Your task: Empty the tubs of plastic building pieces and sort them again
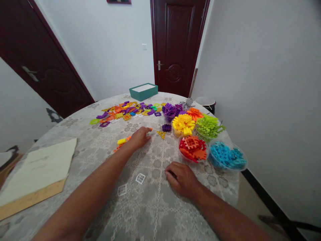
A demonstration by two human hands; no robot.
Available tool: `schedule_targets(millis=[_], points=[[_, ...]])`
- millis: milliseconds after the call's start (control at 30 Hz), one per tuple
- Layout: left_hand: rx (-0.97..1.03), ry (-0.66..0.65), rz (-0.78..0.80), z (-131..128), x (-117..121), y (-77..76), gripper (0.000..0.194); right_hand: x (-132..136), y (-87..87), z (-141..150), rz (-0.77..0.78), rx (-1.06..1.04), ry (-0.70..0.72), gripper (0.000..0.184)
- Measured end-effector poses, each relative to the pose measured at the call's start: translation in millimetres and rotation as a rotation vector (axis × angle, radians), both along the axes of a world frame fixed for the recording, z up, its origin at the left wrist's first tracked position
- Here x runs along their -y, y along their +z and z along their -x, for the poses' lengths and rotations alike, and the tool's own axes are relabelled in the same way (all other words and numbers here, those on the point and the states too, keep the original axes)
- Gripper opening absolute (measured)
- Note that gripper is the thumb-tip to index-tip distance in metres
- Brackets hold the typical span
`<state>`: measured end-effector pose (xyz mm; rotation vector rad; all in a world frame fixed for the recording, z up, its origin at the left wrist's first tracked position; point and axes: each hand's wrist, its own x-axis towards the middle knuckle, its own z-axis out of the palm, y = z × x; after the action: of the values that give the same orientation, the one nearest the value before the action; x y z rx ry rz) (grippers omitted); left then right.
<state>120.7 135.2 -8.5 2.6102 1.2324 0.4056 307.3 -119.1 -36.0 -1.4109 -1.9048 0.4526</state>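
My left hand reaches across the round table and pinches a small orange plastic piece at its fingertips. Yellow and orange pieces lie just left of that hand. My right hand rests on the lace cloth nearer me with its fingers curled under; whether it holds anything is hidden. A small purple piece and a yellow piece lie just beyond the left hand. Two white square pieces lie between my arms.
Clear bowls hold sorted pieces: red, blue, green, yellow, purple. A mixed pile lies at the far side by a teal box. Cardboard sheets lie at left. A bin stands by the door.
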Motion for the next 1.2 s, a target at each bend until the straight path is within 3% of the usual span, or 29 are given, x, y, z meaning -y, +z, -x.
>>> schedule_targets(millis=[167,367,500,600,667,833,933,1067,1200], points=[[-0.025,-0.126,0.006,-22.1,4.0,-7.0,0.047,-1.1,-2.2,1.1,-0.023,0.012,-0.003,0.011],[-0.053,-0.183,0.034,-46.9,4.5,-8.9,0.018,-2.5,-3.7,1.8,-0.012,0.008,-0.017,0.01],[0.009,-0.18,0.086,-32.2,17.7,-2.6,0.01,-2.2,-1.1,2.0,0.007,0.007,-0.019,0.01],[0.088,-0.154,0.148,-8.0,38.2,5.8,0.019,-2.4,1.5,2.0,0.032,0.018,-0.011,0.009],[0.212,-0.113,0.287,10.0,54.8,12.2,0.029,-2.6,2.2,2.0,0.044,0.027,-0.006,0.01],[0.886,0.09,1.034,42.0,98.9,27.9,0.033,-1.9,-2.0,1.0,0.018,0.019,-0.014,0.012],[1.009,0.157,1.206,48.1,121.2,30.9,0.028,-1.8,-5.9,-0.4,-0.001,0.026,-0.035,0.014],[0.972,0.173,1.195,47.9,146.3,23.5,0.031,0.4,-1.3,2.5,-0.014,-0.02,-0.069,0.023],[0.721,0.058,1.048,46.2,168.9,23.5,0.038,6.2,15.4,16.0,0.092,-0.232,-0.034,0.046]])
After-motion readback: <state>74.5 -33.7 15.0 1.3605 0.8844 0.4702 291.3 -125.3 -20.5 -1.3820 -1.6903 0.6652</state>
